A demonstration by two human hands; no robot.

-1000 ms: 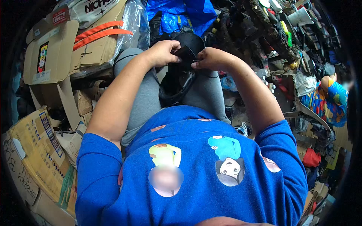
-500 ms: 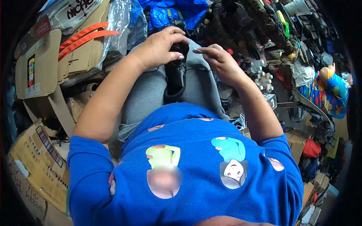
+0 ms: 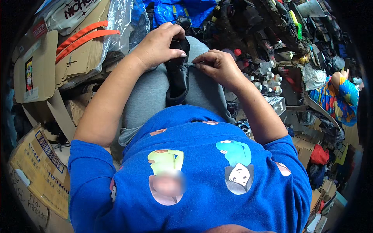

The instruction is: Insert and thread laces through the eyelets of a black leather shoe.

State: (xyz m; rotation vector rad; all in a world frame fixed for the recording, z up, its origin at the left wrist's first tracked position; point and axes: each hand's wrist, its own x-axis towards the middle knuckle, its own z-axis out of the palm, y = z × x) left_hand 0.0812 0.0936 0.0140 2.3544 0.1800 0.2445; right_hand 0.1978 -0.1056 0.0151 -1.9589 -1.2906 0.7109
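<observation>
A black shoe (image 3: 178,82) lies lengthwise between my grey-trousered knees, its opening toward my body. My left hand (image 3: 161,46) is closed over the shoe's upper part, fingers round the far side and thumb pressed on the near side. To the right of the shoe, my right hand (image 3: 218,66) pinches a thin, pale, needle-like thing (image 3: 189,62) between thumb and fingers. Its tip points at the shoe's right side and seems to touch it. A fine thread cannot be made out clearly.
Flattened cardboard (image 3: 83,52) with orange strips (image 3: 83,37) stands at the left, above a cardboard box (image 3: 40,171). Blue plastic sheeting (image 3: 182,11) lies ahead. Several small bottles (image 3: 272,83) and piled shoes crowd the right, near another person in bright patterned clothes (image 3: 345,95).
My right hand has lowered slightly and come left, bringing the needle-like thing to the shoe's side. My left hand has shifted a little left and stays on the shoe.
</observation>
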